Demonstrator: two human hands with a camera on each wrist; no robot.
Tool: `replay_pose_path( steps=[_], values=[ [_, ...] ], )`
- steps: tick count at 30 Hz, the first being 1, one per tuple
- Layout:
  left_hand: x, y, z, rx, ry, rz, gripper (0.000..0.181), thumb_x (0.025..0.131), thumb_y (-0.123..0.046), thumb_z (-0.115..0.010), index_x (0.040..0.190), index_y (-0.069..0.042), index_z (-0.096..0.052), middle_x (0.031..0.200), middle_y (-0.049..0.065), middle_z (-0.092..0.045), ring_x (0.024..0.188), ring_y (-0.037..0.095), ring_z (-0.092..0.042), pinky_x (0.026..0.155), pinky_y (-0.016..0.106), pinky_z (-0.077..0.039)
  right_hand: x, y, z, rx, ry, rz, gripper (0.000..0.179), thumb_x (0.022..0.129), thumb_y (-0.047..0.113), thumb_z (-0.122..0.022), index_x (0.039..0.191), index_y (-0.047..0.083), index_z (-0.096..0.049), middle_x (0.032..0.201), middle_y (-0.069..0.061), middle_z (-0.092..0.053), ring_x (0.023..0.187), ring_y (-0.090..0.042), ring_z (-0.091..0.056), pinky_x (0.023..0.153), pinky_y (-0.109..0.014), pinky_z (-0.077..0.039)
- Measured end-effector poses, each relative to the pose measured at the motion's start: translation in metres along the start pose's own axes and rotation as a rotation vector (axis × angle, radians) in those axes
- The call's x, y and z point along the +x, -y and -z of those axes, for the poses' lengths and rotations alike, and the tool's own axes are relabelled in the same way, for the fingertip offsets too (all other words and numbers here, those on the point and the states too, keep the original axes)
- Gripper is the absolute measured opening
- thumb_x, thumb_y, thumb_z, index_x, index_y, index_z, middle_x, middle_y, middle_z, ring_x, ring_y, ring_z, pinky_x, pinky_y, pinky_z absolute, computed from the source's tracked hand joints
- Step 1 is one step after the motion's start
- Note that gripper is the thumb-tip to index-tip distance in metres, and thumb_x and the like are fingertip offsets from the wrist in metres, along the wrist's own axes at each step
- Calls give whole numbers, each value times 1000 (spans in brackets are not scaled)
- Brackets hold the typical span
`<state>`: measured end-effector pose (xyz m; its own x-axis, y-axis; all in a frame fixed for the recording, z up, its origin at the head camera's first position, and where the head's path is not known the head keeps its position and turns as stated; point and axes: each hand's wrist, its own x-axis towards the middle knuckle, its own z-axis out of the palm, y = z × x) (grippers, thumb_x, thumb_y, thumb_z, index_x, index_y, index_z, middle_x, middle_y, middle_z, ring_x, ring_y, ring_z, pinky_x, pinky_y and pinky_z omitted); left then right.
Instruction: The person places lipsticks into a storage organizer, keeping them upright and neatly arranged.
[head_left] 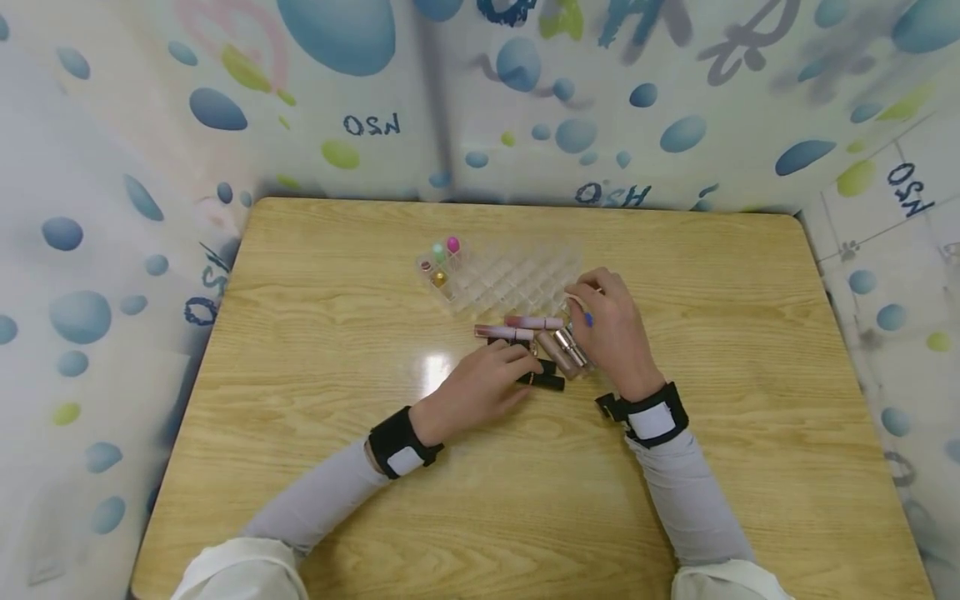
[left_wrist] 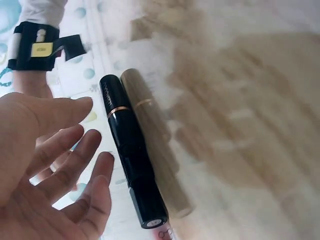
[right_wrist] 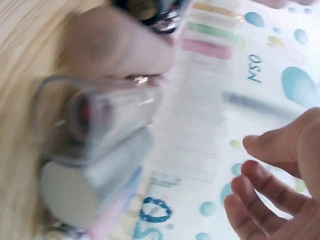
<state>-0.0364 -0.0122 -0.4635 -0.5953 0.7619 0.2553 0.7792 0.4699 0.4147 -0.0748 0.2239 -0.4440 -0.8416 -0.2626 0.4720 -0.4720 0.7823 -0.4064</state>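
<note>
My left hand [head_left: 480,383] hovers over the front of a pile of cosmetic tubes, fingers loosely bent. Its wrist view shows a black tube [left_wrist: 131,145] with a thin copper ring beside the fingertips, a gap between them. My right hand [head_left: 617,337] is at the right front corner of a clear compartment organizer [head_left: 517,279]. Nothing lies between its thumb and bent fingers in the right wrist view. Pink lip gloss tubes [head_left: 535,322] and a silver lipstick tube [head_left: 570,347] lie between the hands. A clear-capped tube [right_wrist: 122,112] appears blurred up close.
In the organizer's left compartments stand several small items, among them a magenta-topped one [head_left: 453,244] and a gold-topped one [head_left: 439,278]. The wooden table [head_left: 315,275] meets a patterned curtain [head_left: 517,108] at its back edge.
</note>
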Motion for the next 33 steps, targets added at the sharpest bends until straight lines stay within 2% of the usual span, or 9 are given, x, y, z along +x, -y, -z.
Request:
replay_pose_path(
  steps=[4, 9, 15, 19, 25, 29, 33],
  values=[
    [-1, 0, -3, 39, 3, -16, 21, 92, -19, -76, 112, -12, -73, 107, 3, -69, 97, 21, -65, 86, 34, -55, 1, 10, 7, 80, 39, 28, 17, 96, 11, -70, 106, 0, -78, 103, -12, -68, 86, -25, -63, 65, -36, -53],
    [0, 1, -4, 107, -8, -36, 15, 95, -18, -73, 108, -13, -74, 105, 3, -70, 94, 20, -65, 83, 33, -54, 4, 21, 17, 208, 168, 54, 13, 95, 12, -72, 103, 5, -79, 97, -3, -72, 78, -13, -64, 59, -30, -51],
    [-1, -1, -3, 149, 54, 3, 14, 93, -18, -74, 107, -14, -74, 102, 2, -70, 91, 20, -67, 78, 34, -56, 5, 26, 19, 354, 269, 53, 10, 93, 8, -73, 101, 9, -80, 91, 2, -72, 80, -8, -64, 61, -38, -56],
    [-4, -2, -3, 125, 94, 50, 15, 91, -17, -76, 106, -14, -74, 99, 1, -71, 88, 20, -69, 74, 36, -58, 4, 26, 17, 380, 297, 41, 11, 94, 8, -73, 101, 10, -80, 90, 2, -71, 80, -8, -63, 63, -39, -57],
    [-12, 0, -1, 47, 114, 113, 17, 92, -16, -74, 109, -16, -74, 102, -2, -71, 87, 14, -68, 72, 34, -59, 1, 28, 19, 396, 365, 22, 13, 94, 11, -73, 105, 9, -80, 90, 4, -71, 77, -7, -61, 62, -39, -56],
    [-15, 4, 5, -23, 79, 147, 20, 92, -17, -76, 111, -15, -74, 107, -2, -71, 91, 11, -66, 77, 32, -58, 0, 28, 20, 391, 426, 22, 16, 94, 15, -74, 108, 9, -79, 92, 6, -71, 76, -8, -61, 63, -36, -56],
    [-16, 8, 17, -66, 18, 156, 23, 90, -18, -78, 113, -13, -74, 108, -1, -73, 91, 11, -66, 78, 32, -57, 0, 28, 19, 393, 499, 27, 22, 93, 22, -76, 110, 7, -78, 86, 5, -66, 72, -17, -60, 58, -29, -51]
  ],
)
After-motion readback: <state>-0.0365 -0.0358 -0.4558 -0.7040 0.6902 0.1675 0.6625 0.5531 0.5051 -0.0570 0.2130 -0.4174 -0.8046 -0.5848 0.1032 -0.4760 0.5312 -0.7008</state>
